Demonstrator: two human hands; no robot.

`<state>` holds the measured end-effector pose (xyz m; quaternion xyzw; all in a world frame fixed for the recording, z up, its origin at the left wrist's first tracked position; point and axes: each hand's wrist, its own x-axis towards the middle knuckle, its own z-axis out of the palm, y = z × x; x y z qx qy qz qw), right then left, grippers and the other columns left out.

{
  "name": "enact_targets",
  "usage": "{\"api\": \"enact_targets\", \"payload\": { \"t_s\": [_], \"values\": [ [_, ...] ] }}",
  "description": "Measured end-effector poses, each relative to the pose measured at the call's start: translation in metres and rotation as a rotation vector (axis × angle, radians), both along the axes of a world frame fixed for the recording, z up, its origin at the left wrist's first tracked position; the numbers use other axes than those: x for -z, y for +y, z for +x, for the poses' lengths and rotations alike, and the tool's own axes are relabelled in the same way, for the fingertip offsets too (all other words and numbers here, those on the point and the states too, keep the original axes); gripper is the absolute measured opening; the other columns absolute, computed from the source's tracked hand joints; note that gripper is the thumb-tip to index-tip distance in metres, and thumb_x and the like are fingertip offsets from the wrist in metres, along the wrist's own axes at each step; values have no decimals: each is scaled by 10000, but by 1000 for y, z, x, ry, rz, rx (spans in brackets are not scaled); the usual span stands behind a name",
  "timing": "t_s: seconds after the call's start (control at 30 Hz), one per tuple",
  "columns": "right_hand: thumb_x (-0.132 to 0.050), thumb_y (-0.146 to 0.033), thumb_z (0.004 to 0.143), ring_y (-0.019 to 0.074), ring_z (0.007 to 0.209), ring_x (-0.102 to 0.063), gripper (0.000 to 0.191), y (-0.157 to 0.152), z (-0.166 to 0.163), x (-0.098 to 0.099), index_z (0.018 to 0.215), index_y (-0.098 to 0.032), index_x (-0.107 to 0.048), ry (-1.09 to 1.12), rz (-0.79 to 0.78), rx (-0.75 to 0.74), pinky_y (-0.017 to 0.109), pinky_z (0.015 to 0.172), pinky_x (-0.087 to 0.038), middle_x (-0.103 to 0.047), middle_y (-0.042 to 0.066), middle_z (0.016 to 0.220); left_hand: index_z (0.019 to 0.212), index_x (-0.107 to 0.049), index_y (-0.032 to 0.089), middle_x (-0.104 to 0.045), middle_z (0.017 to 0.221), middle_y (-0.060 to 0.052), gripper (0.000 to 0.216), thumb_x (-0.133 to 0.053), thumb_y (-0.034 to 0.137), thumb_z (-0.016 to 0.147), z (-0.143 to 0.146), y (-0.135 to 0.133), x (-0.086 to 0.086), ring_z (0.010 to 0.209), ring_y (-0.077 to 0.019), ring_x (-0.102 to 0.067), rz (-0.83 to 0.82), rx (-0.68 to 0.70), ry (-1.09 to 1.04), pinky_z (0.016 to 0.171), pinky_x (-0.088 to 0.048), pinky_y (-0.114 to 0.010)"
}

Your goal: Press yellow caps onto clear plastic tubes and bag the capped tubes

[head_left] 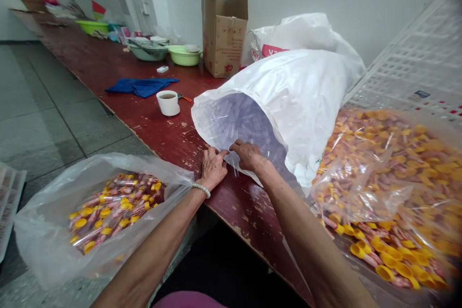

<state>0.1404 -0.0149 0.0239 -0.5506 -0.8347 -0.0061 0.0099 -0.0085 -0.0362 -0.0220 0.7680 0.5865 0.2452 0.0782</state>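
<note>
Where a white sack (288, 91) gapes, left hand (213, 169) at its rim, right hand (248, 155) by clear tubes (241, 119), grips unclear

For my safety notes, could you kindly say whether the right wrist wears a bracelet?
No, the pale beaded bracelet circles the left wrist, and the right wrist is bare.

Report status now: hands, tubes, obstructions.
Left hand and right hand close together at mouth of white sack; grip unclear. Clear plastic tubes inside sack. White cup stands apart, out of the way.
</note>
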Motion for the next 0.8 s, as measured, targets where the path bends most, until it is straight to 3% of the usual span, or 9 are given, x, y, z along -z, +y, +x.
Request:
{"api": "enact_targets", "payload": {
  "t_s": [0.13, 0.33, 0.5, 0.67, 0.8],
  "values": [
    [-487, -7, 680, 174, 843, -605, 490, -9, 4, 0, 1114, -225, -558, 121, 33, 39, 275, 674, -457, -564, 62, 1142, 1183, -594, 250, -512, 1080, -109, 493, -457, 46, 755, 4, -8, -2, 966, -253, -466, 31, 35, 59, 833, -404, -365],
    [-426, -38, 685, 192, 977, -569, 554, -40, 13, -3, 1226, -160, -409, 367, 205, 192, 296, 788, -460, -534, 107, 1198, 1255, -531, 292, -604, 1024, -85, 509, -429, 92, 798, 4, -6, -8, 951, -260, -497, -34, 124, 129, 794, -390, -381],
    [-473, -150, 697, 139, 679, -566, 510, -106, 24, 2, 1199, -181, -386, 597, 224, 341, 284, 655, -448, -584, 77, 1094, 1241, -531, 371, -629, 1018, -51, 526, -420, 91, 809, 3, -3, -10, 941, -254, -511, -17, 206, 219, 816, -344, -421],
    [-493, -181, 722, 165, 737, -603, 352, -170, 24, 2, 1071, -226, -495, 334, 11, 359, 274, 633, -393, -604, 42, 1035, 1107, -606, 296, -647, 950, -66, 426, -384, 65, 827, 6, 1, -12, 883, -244, -529, 40, 253, 260, 802, -322, -428],
    [-512, -240, 764, 189, 790, -621, 172, -182, 21, 0, 934, -233, -533, 169, -98, 352, 262, 584, -349, -601, 32, 997, 1012, -628, 255, -604, 1037, -112, 333, -383, 103, 846, 7, 4, -17, 995, -297, -485, 80, 270, 279, 824, -312, -467]
  ]
}}
